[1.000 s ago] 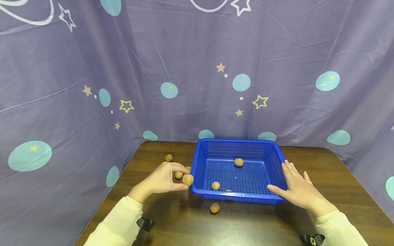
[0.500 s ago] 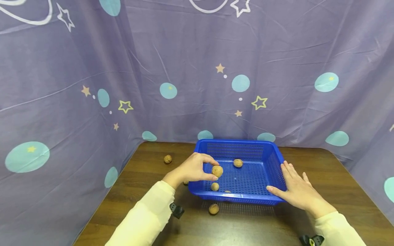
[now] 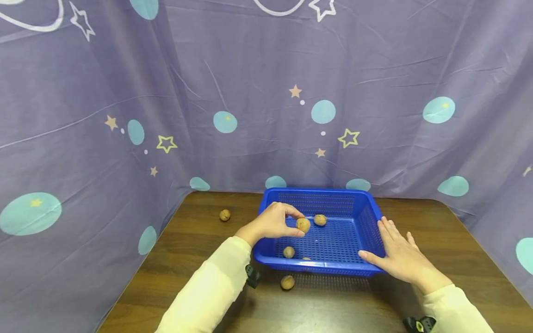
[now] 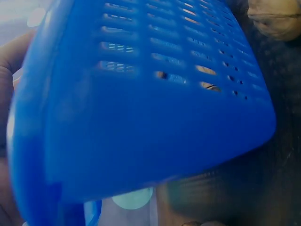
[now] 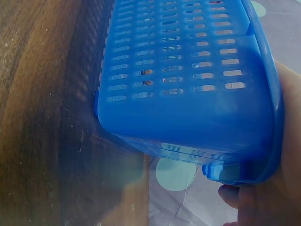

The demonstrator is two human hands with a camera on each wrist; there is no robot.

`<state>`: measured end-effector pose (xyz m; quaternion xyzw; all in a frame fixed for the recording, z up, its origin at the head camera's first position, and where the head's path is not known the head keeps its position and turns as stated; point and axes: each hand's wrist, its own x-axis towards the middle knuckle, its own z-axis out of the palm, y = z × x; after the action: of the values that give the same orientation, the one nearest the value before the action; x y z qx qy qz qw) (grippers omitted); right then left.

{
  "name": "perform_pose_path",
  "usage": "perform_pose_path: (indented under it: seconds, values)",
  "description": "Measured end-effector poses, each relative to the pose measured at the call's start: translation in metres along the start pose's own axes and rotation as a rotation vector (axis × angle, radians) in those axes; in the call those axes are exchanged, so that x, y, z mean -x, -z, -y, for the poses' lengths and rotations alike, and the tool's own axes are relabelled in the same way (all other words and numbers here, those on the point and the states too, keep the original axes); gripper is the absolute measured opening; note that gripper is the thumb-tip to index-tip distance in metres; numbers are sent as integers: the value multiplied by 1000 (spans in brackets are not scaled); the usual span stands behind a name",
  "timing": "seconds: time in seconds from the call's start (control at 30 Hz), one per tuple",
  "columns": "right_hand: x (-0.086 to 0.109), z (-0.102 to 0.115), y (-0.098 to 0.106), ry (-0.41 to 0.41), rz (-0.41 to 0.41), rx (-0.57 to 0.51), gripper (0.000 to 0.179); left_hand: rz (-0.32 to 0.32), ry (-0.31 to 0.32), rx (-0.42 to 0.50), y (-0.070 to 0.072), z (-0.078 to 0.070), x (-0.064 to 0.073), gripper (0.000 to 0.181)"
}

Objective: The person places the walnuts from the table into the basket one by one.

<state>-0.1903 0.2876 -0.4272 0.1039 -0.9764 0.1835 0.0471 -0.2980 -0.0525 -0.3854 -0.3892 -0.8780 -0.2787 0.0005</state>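
Observation:
My left hand (image 3: 272, 224) pinches a walnut (image 3: 303, 225) between thumb and fingers, above the left half of a blue plastic basket (image 3: 316, 265). Inside the basket lie a walnut (image 3: 319, 219) towards the back and another walnut (image 3: 288, 252) near the front left. A third walnut (image 3: 306, 259) is mostly hidden by the front rim. With fingers spread and straight, my right hand (image 3: 401, 256) rests on the basket's right rim. In the left wrist view the basket wall (image 4: 141, 122) covers most of my left hand. The right wrist view has my right hand (image 5: 268, 197) against the rim.
On the brown wooden table (image 3: 333, 305), one walnut (image 3: 287, 282) lies just before the basket and another walnut (image 3: 225, 214) at the back left. A patterned purple curtain (image 3: 258, 92) hangs close behind the table and along its left side.
My left hand has carried the pinched walnut rightward from beside the basket to above its inside. The walnuts left of the basket are now hidden by that arm. My right hand stays on the rim.

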Motion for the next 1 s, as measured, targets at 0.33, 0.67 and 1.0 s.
perform_pose_path:
  seconds: [0.33,0.67,1.0]
  values:
    - [0,-2,-2,-3,-7,2,110,13,51,53,-6,2,-6,44]
    - [1,1,0,-2,-11,4,110,-34,25,91,-4,2,-2,38]
    - [1,2,1,1,-12,2,110,-76,-28,65,4,-4,22,33]
